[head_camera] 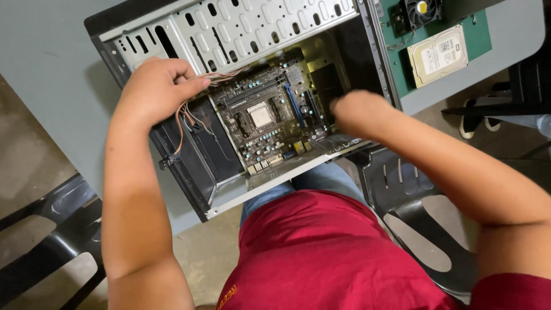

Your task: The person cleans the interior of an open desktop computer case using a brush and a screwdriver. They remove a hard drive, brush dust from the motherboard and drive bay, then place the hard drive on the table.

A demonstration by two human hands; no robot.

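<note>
Under the left hand [154, 89], thin wires [189, 112] trail; pinched.

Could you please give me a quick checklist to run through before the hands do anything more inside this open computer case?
1. Thin orange and red wires held aside by left hand: ok.
2. Dark motherboard with square silver processor unobstructed: ok.
3. Right hand grip at the case's rear edge: cannot tell, blurred.
4. Open black and silver metal computer case fully on the grey table: not ok, overhangs the edge.
5. Loose silver hard drive lying apart from the hands: ok.
</note>
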